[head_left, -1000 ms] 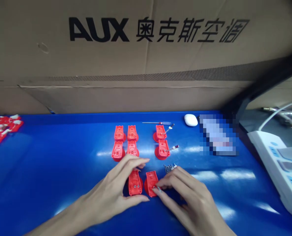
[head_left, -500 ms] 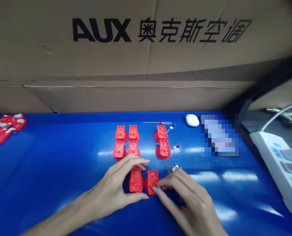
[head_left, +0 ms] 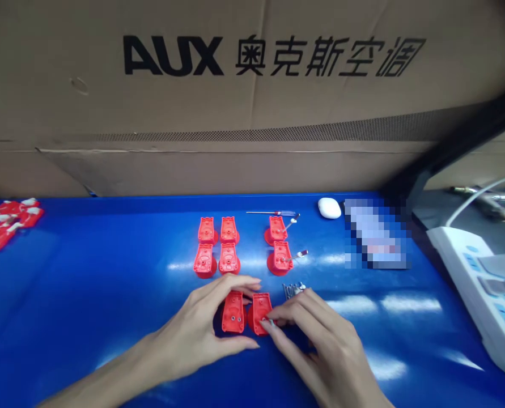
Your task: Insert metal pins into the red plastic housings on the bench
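Observation:
My left hand (head_left: 203, 323) curves around a red plastic housing (head_left: 233, 314), fingers behind it and thumb in front. A gap shows between the thumb and the housing; whether the rear fingers touch it I cannot tell. Two small metal rings sit in this housing's face. Beside it stands a second red housing (head_left: 259, 309). My right hand (head_left: 326, 340) is closed in a pinch at this one's lower right, thumb and fingertips over a small metal ring. What the pinch holds is mostly hidden. A small pile of screws (head_left: 292, 290) lies just behind my right hand.
Several more red housings (head_left: 229, 258) stand behind, two of them (head_left: 280, 258) with thin screwdrivers leaning in them. Another screwdriver (head_left: 273, 213), a white case (head_left: 329, 208) and a blurred-out object (head_left: 375, 232) lie farther back. Red-white parts (head_left: 9, 224) are left, a power strip (head_left: 482, 294) right.
The view has shifted slightly. Both hands keep nearly the same pose, with my right fingertips still at the right housing.

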